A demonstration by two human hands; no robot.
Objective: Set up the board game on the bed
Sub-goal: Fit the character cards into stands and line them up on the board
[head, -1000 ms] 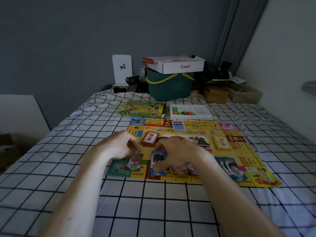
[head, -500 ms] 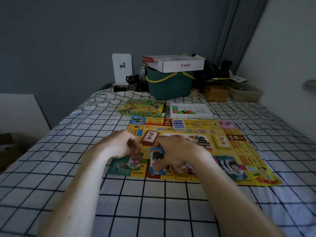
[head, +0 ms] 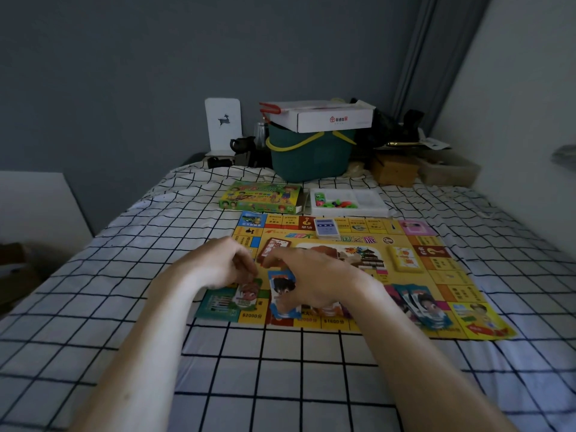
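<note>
- So the game board [head: 436, 275] is already unfolded flat on the checked bed [head: 93, 307], that part looks done.
- A few decks are sitting on the board: a red-backed one [head: 276, 246] just past the hands, a blue one [head: 326, 228] near the far edge, a yellow one [head: 405, 259] toward the right side.
- There's also a fanned bunch of character cards [head: 419, 304] on the board's near right corner, right of the hands.
- Left hand [head: 218, 265] is over the board's near left corner with fingers curled down on a small character piece [head: 246, 294]; looks like a pinch, though the fingertips are partly hidden.
- Right hand [head: 314, 275] sits just right of it, grip closed round a blue character card [head: 282, 289] standing on the near edge of the board.
- Containers: the white tray [head: 371, 202] just beyond the board's far edge has little coloured pieces [head: 332, 202] piled in its left section, the rest of it looks bare from here.
- The green game box [head: 260, 199] lies left of the tray, beyond the board; can't see inside it.
- Further back a green bucket [head: 308, 160] has a white cardboard box [head: 327, 116] resting on top, contents hidden.
- My guess on progress: well past halfway. What's left is probably getting the character pieces sorted and taking the coloured bits out of the tray onto the board.
</note>
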